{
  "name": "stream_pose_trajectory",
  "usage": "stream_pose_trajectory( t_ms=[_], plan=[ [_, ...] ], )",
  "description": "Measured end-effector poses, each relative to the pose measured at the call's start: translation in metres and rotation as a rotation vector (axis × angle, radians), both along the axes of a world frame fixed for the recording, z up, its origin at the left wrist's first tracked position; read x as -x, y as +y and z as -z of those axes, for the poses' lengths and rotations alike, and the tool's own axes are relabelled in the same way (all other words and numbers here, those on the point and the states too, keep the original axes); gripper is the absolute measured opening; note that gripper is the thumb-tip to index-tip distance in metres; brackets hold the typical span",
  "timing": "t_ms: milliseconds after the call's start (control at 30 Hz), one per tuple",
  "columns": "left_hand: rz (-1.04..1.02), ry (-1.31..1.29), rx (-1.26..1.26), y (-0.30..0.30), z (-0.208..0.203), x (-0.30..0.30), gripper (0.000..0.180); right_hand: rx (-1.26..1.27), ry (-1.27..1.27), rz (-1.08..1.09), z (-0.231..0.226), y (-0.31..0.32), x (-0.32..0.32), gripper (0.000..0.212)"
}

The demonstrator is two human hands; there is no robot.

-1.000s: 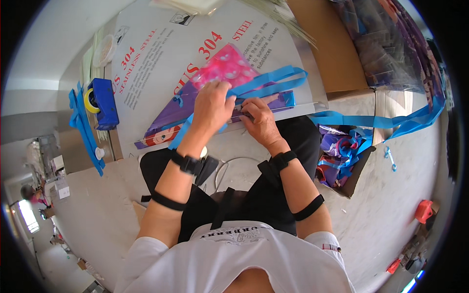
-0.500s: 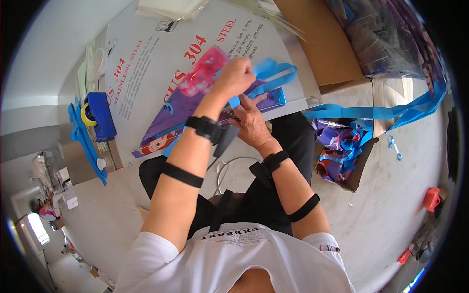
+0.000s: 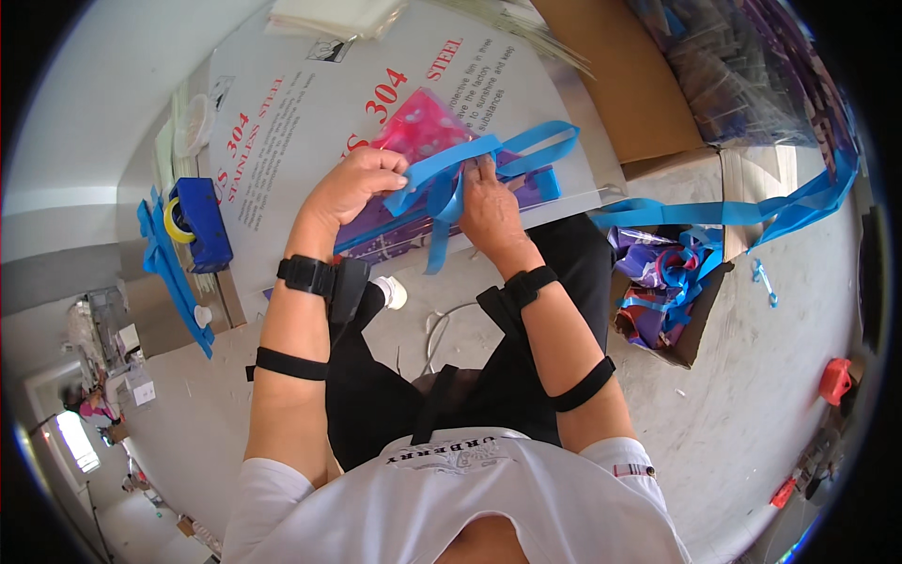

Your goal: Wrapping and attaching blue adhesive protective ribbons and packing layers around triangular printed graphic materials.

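Note:
My left hand pinches a strand of blue ribbon near the middle of a looped bow shape. My right hand presses its fingers on the same ribbon right beside it, over a flat pink and purple gift package lying on the white printed sheet covering the table. A loose ribbon tail hangs down off the table edge between my wrists. Both wrists wear black bands.
A blue tape dispenser with yellow tape sits at the table's left end, with blue ribbon strips hanging beside it. A long blue ribbon runs right over an open cardboard box of purple and blue scraps. A brown cardboard sheet lies at the back right.
My left hand came back from the pink package's far side to the ribbon's middle. The ribbon now forms loops over the package, with a tail hanging down.

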State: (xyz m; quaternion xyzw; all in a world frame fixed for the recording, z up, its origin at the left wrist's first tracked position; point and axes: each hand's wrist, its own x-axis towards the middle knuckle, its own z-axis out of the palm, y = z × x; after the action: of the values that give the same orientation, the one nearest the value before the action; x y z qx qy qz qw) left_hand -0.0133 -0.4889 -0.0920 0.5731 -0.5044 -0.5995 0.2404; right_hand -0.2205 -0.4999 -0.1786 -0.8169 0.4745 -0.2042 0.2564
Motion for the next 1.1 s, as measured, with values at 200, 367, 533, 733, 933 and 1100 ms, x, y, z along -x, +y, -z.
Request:
stream_pose_trajectory(
  t_ms=[200, 367, 533, 733, 933, 1100],
  plan=[
    [-0.204, 0.442, 0.011, 0.054, -0.021, -0.026, 0.021, -0.002, 0.239, -0.034, -0.008, 0.003, -0.004, 0.057],
    [-0.341, -0.247, -0.079, 0.117, -0.043, -0.128, 0.020, 0.072, 0.271, -0.022, -0.007, 0.008, -0.008, 0.058],
    [0.179, -1.719, -0.176, 0.167, -0.038, -0.186, 0.010, 0.111, 0.273, 0.002, -0.010, 0.010, -0.015, 0.053],
    [-0.061, -0.899, 0.732, 0.016, -0.011, 0.015, 0.022, -0.081, 0.295, -0.056, -0.016, 0.009, -0.011, 0.053],
    [0.391, -0.927, 0.717, -0.089, 0.045, 0.157, 0.019, -0.455, 0.044, -0.159, 0.018, -0.003, -0.007, 0.053],
    [-0.230, 0.440, 0.248, -0.113, -0.006, 0.151, 0.019, -0.069, 0.121, -0.038, 0.003, 0.007, -0.009, 0.042]
  ],
)
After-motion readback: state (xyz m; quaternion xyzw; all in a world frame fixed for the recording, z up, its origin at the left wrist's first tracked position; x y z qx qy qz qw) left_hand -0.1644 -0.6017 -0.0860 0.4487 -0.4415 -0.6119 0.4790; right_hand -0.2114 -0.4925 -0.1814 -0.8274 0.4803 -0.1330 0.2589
